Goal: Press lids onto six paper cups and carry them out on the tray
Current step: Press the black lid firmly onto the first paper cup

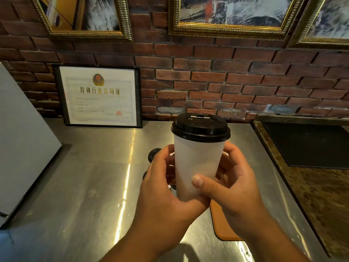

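1. Tray (pixel 222 225): brown, only one corner in view. It lies toward the near edge of the surface (pixel 85 186), beneath the right wrist.
2. Left hand (pixel 162 188) and right hand (pixel 232 188) both grasp the lower wall of the paper cup (pixel 196 157). Fingers (pixel 198 181) are curled round it, with the right thumb across the front. The cup is upright and appears lifted above the middle of the surface.
3. Lid (pixel 201 127) looks level on the rim; its rear seating is not visible. Recommended: hold the wall lightly — squeezing would distort the rim — and press round the lid's edge before placing the cup on the tray.
4. Black lids (pixel 153 155) sit behind the left hand, partly hidden. Whether they are on cups cannot be told.
5. Far edge: a framed certificate (pixel 100 95) leans on the brick wall (pixel 245 82).
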Available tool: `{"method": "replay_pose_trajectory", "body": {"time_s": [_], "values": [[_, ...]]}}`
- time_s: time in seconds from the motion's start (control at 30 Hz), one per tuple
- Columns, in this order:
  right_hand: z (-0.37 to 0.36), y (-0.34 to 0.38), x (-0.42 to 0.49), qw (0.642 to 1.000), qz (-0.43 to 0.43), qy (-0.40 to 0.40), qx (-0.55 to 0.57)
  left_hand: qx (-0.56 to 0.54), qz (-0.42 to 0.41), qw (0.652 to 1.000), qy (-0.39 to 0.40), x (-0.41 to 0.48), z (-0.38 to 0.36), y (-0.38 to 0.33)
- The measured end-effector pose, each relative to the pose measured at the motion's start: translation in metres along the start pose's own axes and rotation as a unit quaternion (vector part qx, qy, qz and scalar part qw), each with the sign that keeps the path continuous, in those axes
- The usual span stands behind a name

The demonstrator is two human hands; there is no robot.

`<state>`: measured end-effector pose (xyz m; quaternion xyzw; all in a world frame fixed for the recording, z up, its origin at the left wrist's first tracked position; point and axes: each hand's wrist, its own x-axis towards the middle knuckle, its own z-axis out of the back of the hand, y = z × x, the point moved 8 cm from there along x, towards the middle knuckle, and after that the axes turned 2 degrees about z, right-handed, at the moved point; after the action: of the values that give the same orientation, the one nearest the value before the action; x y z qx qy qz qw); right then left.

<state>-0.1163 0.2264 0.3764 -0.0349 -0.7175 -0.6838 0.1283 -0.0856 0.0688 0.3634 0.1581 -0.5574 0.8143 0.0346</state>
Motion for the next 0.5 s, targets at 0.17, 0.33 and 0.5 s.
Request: {"method": "replay_pose_trajectory", "body": {"time_s": [0.17, 0.33, 0.5], "values": [[0.0038, -0.0008, 0.0017, 1.0, 0.003, -0.016, -0.002, 0.012, -0.003, 1.0, 0.008, 0.0002, -0.0029, -0.0003], [0.0035, -0.0035, 0.0025, 1.0, -0.001, -0.012, -0.006, 0.009, 0.0, 1.0, 0.005, 0.001, -0.0029, -0.0001], [0.0028, -0.0006, 0.0061, 1.0, -0.005, 0.008, 0.002, 0.001, 0.001, 1.0, 0.001, 0.0015, -0.0022, -0.0021]]}}
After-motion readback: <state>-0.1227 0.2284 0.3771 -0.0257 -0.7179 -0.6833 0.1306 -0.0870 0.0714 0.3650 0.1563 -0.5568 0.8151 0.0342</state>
